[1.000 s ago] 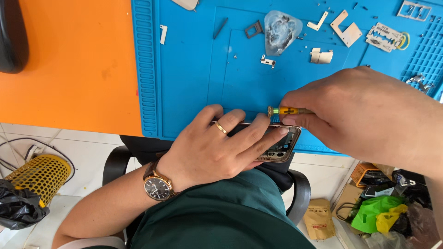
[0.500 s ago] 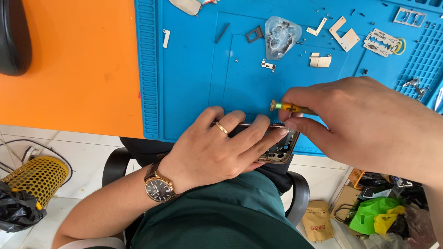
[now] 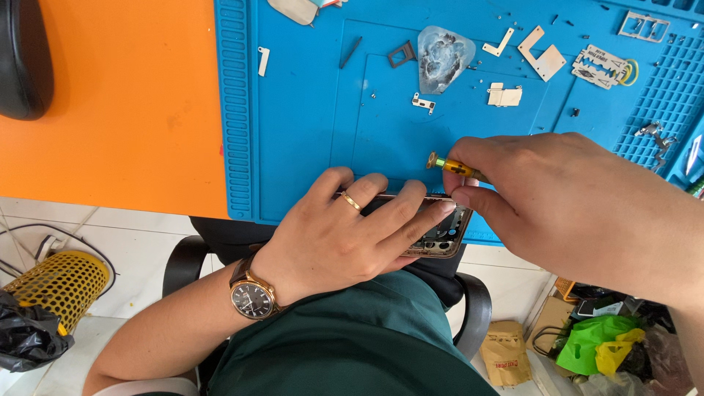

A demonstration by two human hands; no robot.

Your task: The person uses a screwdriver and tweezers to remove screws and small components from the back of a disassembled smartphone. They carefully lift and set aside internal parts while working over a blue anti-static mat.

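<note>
Right hand [image 3: 579,213] drawn slightly right, screwdriver [image 3: 451,166] shifted toward mat's near edge

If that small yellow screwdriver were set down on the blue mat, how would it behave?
The screwdriver looks slim and round, so it would probably roll. It seems light, pinched by the right hand fingertips alone. The blue mat looks rubbery and might slow it.

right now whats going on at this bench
A person seated at a blue work mat is working on an opened phone. The left hand lies over the phone and steadies it at the mat's near edge. The right hand holds a small yellow screwdriver just above the phone's exposed end. Small metal brackets and other removed parts lie scattered farther back on the mat.
</note>
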